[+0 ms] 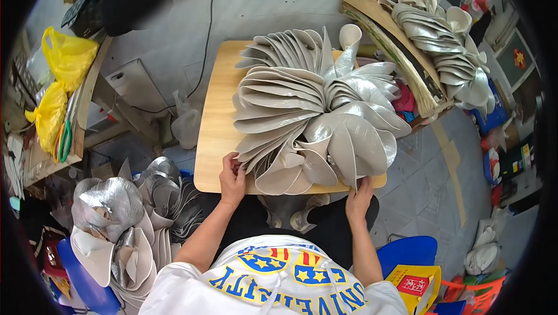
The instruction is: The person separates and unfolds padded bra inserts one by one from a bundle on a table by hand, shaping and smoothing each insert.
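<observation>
A large heap of thin, curved grey pieces with shiny silver faces (279,91) covers much of the wooden board (215,123) in front of me. The pieces fan out in several overlapping bundles. My left hand (233,182) is at the board's near left edge, its fingers bent against the tips of the lowest pieces; what lies inside them is hidden. At the near right edge, my right hand (360,197) has its fingers closed at the pointed lower end of one grey silver-faced piece.
More silver-faced pieces lie at lower left (107,210) and on another board (430,36) at upper right. A left-hand bench holds yellow plastic bags (67,62) and green-handled scissors (65,140). A black cable (209,36) crosses the floor. A yellow box (414,283) stands at lower right.
</observation>
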Motion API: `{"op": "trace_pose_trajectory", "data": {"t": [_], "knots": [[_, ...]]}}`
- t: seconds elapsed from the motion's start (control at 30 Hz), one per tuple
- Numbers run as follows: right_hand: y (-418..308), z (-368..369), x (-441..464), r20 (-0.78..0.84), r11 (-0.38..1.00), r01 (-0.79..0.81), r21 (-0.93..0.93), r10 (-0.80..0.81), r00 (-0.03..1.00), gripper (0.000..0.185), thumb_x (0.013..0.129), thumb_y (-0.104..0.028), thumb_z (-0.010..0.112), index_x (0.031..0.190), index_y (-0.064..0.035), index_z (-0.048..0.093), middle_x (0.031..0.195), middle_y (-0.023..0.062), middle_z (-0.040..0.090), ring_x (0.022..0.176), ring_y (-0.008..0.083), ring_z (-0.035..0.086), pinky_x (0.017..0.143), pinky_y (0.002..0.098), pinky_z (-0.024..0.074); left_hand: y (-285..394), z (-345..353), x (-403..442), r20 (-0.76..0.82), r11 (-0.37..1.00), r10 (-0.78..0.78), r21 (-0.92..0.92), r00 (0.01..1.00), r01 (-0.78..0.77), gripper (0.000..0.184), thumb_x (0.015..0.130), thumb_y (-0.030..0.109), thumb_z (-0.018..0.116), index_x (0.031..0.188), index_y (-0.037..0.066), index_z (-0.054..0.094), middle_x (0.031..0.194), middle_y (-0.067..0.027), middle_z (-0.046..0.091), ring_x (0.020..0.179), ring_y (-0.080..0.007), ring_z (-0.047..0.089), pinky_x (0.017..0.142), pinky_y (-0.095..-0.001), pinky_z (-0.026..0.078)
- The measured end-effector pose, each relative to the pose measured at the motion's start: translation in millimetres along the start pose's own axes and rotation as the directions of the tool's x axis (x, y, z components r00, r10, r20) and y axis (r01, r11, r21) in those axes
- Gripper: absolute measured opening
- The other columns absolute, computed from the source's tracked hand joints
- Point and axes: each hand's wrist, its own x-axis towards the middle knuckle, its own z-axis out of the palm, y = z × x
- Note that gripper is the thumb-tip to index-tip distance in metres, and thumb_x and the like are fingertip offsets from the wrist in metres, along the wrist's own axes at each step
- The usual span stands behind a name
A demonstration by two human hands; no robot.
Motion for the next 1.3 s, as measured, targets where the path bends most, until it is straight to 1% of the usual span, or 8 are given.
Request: {"op": "trace_pose_trajectory", "data": {"t": [0.13,0.33,0.63,0.73,0.87,0.97,1.07,1.3], "knots": [[-46,-6,-58,0.086,0.965,0.245,0.097,-0.253,0.964,0.046,0.078,-0.013,0.066,0.118,0.0033,0.050,0.122,0.0251,0.051,0.112,0.0433,0.049,0.093,0.0504,0.0379,3,-2,-2,-0.026,0.995,0.007,-0.099,1.000,-0.009,0.039,0.087,-0.004,0.051,0.123,0.001,0.038,0.085,-0.0095,0.058,0.073,-0.0127,0.057,0.067,-0.0245,0.047],[-159,-35,-15,0.091,0.676,0.661,0.325,-0.718,0.690,0.041,0.077,-0.018,0.072,0.117,-0.0133,0.064,0.084,0.0060,0.059,0.071,0.0231,0.059,0.064,0.0345,0.0472,10,13,-35,-0.023,0.946,-0.104,-0.309,0.994,0.092,0.036,0.088,0.000,0.058,0.117,0.000,0.037,0.084,-0.0074,0.056,0.070,-0.0098,0.053,0.064,-0.0231,0.045],[-190,-4,14,0.033,0.606,0.791,0.079,-0.795,0.606,0.034,0.079,-0.032,0.070,0.107,-0.0143,0.064,0.066,0.0035,0.048,0.054,0.0199,0.054,0.050,0.0320,0.0420,22,8,-49,0.220,0.933,-0.214,-0.242,0.952,0.265,0.026,0.085,0.005,0.067,0.101,0.000,0.047,0.076,-0.0054,0.061,0.067,-0.0080,0.057,0.060,-0.0226,0.048],[-188,-6,11,0.055,0.670,0.732,0.124,-0.741,0.669,0.026,0.080,-0.033,0.070,0.089,-0.0116,0.059,0.067,0.0054,0.051,0.054,0.0230,0.056,0.050,0.0329,0.0435,28,8,-52,0.317,0.974,-0.190,-0.058,0.929,0.219,0.022,0.085,0.009,0.069,0.098,-0.001,0.056,0.076,-0.0048,0.064,0.064,-0.0075,0.057,0.058,-0.0224,0.048],[-180,-12,17,0.130,0.791,0.571,0.219,-0.603,0.787,0.028,0.080,-0.028,0.072,0.076,-0.0079,0.052,0.065,0.0087,0.055,0.054,0.0287,0.057,0.049,0.0370,0.0444,31,23,-63,0.302,0.969,-0.094,-0.192,0.949,0.157,0.026,0.086,0.010,0.068,0.109,-0.002,0.059,0.084,-0.0070,0.068,0.071,-0.0090,0.062,0.063,-0.0228,0.050],[-167,-16,21,0.174,0.829,0.435,0.351,-0.514,0.840,0.028,0.081,-0.026,0.071,0.076,-0.0071,0.051,0.067,0.0110,0.057,0.059,0.0333,0.059,0.052,0.0420,0.0467,25,21,-61,0.306,0.970,-0.133,-0.155,0.943,0.187,0.026,0.087,0.010,0.067,0.108,-0.002,0.059,0.084,-0.0077,0.068,0.073,-0.0099,0.063,0.066,-0.0235,0.051],[-162,-19,24,0.208,0.862,0.339,0.378,-0.436,0.876,0.028,0.081,-0.022,0.072,0.074,-0.0059,0.050,0.067,0.0117,0.057,0.062,0.0349,0.059,0.054,0.0423,0.0472,31,25,-56,0.208,0.854,-0.275,-0.396,0.939,0.338,0.024,0.087,0.009,0.067,0.105,-0.003,0.060,0.083,-0.0073,0.068,0.074,-0.0101,0.063,0.067,-0.0250,0.052],[-196,-16,18,0.147,0.862,0.231,0.450,-0.327,0.934,0.022,0.081,-0.013,0.067,0.101,-0.0090,0.058,0.078,0.0169,0.064,0.068,0.0379,0.061,0.061,0.0452,0.0481,38,43,-26,0.305,0.965,-0.141,0.253,0.942,0.062,0.024,0.093,0.018,0.054,0.091,-0.005,0.060,0.073,-0.0219,0.064,0.071,-0.0251,0.067,0.063,-0.0361,0.051]]}}
